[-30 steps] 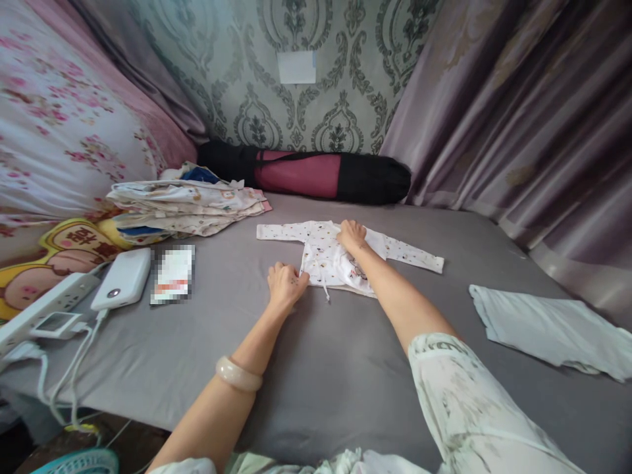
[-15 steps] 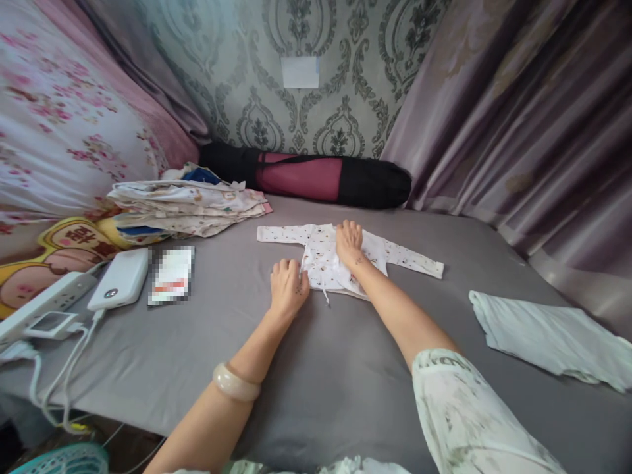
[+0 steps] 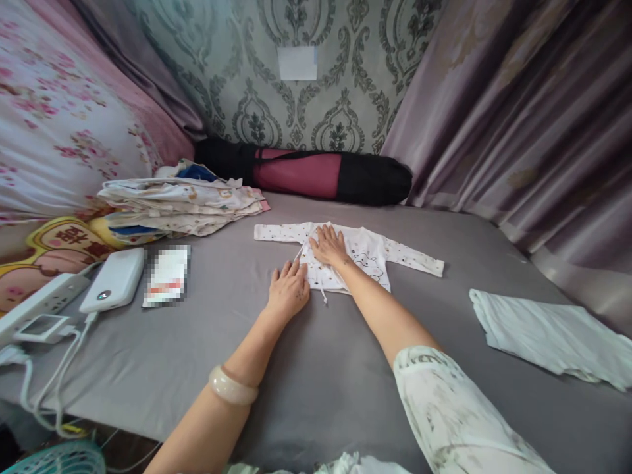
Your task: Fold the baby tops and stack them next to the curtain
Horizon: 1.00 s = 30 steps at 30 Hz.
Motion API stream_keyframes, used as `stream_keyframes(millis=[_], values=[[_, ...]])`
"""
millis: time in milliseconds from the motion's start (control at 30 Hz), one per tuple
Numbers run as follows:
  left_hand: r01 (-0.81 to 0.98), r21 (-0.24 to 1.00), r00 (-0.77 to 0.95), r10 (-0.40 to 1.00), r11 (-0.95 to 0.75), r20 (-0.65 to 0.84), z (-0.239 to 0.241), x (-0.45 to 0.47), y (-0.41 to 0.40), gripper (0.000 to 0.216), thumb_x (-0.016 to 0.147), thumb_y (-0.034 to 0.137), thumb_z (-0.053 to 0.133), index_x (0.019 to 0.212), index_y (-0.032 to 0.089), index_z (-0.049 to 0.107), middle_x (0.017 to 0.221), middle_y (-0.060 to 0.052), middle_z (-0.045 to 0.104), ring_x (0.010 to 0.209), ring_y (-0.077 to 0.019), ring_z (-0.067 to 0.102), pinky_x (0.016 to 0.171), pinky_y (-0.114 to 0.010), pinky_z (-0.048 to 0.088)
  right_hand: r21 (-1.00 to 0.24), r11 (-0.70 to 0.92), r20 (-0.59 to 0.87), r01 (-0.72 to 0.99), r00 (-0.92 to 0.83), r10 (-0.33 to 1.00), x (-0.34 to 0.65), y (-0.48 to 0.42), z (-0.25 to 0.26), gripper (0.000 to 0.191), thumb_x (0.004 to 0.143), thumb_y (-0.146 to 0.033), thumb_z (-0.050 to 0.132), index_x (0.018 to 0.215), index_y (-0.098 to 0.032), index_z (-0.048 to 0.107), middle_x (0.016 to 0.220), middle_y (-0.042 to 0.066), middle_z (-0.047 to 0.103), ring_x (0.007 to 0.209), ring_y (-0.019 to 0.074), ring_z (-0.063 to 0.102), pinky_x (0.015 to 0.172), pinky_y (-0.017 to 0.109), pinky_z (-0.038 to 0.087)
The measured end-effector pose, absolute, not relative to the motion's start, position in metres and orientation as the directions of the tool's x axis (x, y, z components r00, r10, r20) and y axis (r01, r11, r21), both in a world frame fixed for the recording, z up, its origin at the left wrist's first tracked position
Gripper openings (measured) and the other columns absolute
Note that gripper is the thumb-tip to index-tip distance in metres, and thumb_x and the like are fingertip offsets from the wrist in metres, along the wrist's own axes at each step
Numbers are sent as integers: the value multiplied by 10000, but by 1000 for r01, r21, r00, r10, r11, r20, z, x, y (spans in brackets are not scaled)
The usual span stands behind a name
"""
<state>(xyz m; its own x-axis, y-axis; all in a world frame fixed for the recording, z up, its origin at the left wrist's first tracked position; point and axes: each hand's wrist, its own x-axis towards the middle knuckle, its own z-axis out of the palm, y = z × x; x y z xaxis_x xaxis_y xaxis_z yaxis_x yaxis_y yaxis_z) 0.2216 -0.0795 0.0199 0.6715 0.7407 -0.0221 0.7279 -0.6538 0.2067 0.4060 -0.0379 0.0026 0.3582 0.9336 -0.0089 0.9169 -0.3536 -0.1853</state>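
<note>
A small white baby shirt (image 3: 370, 263) with a scattered print and a line-drawn animal lies spread on the grey sheet (image 3: 316, 375), its long sleeves stretched out to both sides. My right hand (image 3: 328, 247) rests flat on the upper left of the shirt, fingers spread, hiding part of the front. Beside the shirt's lower left edge, my left hand (image 3: 289, 289) lies palm down with fingers extended, its fingertips at the cloth's border. White tie strings show near the left side and at the bottom hem.
Folded clothes (image 3: 182, 204) are piled at the back left. A black and maroon roll bag (image 3: 296, 174) lies along the wall. Folded white cloth (image 3: 548, 336) sits at right. On the left are a power bank (image 3: 112, 280), a power strip (image 3: 44, 306) with cables, and a blurred packet (image 3: 168, 276).
My right hand has slid left across the shirt and flattened out, uncovering the animal drawing. The fingers of my left hand have straightened beside the shirt's edge.
</note>
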Motion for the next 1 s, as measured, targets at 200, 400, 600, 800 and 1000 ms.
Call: stream_keyframes(millis=[200, 400, 600, 800, 1000], values=[[714, 244, 649, 752, -656, 121, 18, 219, -76, 368, 900, 262, 455, 1229, 247, 619, 1435, -123, 458, 1280, -331, 412, 984, -480, 389, -397, -322, -11, 860, 346, 938, 415, -37, 16, 587, 1012, -438, 209, 1509, -142, 314, 1601, 103, 234, 1483, 219, 150, 1188, 433, 105], [696, 351, 594, 777, -626, 208, 22, 218, -76, 311, 928, 354, 450, 1081, 262, 705, 1209, -107, 593, 1101, -298, 476, 884, -427, 391, -668, -344, 207, 660, 609, 765, 432, -82, 48, 391, 977, -291, 345, 1247, -143, 587, 1232, 116, 649, 1153, 188, 587, 973, 283, 420], [723, 344, 608, 788, -600, 98, 39, 238, -72, 296, 903, 316, 450, 946, 235, 731, 1066, -91, 687, 1075, -310, 502, 882, -438, 376, -489, -379, 92, 786, 478, 873, 398, -148, 43, 184, 888, -273, 516, 968, -187, 658, 1010, 80, 688, 965, 211, 629, 848, 299, 458], [730, 318, 638, 770, -605, 3, 60, 287, -53, 281, 847, 243, 473, 923, 225, 743, 997, -71, 731, 1127, -307, 541, 950, -446, 358, -321, -436, 8, 841, 463, 886, 364, -170, 41, 305, 892, -306, 538, 1141, -136, 579, 1202, 172, 585, 1100, 272, 587, 877, 332, 462], [761, 360, 614, 779, -540, -129, 53, 336, -36, 226, 825, 241, 538, 936, 195, 729, 1024, -101, 731, 1095, -284, 604, 1008, -468, 344, -282, -432, 51, 857, 463, 885, 364, -176, 41, 316, 916, -146, 413, 1197, -128, 556, 1158, 172, 602, 1045, 250, 621, 872, 331, 482]])
